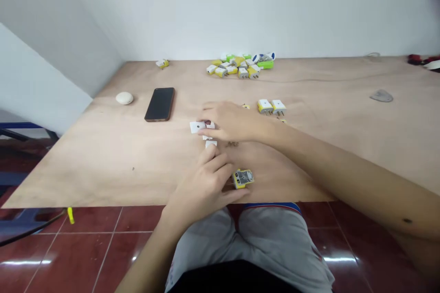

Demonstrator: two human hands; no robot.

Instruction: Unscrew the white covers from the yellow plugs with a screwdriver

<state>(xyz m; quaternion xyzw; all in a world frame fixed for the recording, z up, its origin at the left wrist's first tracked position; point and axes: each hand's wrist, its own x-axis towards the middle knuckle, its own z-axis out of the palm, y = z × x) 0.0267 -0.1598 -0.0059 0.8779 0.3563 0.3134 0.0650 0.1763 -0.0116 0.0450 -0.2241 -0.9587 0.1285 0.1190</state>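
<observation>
My right hand [225,121] reaches across from the right, its thumb and fingers closed on a white plug cover [196,127] with a small hole in it. More white pieces [211,143] lie under and just below those fingers, partly hidden. Nearer the table's front edge, my left hand [208,181] is curled, with its index fingertip by the lowest white piece. Between its thumb and bent fingers sits an open yellow and grey plug half [242,178], inner side up. A little pile of small brass-coloured parts [232,144] lies between the two hands.
Two white and yellow plugs [271,106] stand right of my right wrist. At the back is a heap of plugs [240,66], with another plug [162,63] farther left. A phone [160,104], a white oval object [124,98] and a grey flat piece [381,96] lie around.
</observation>
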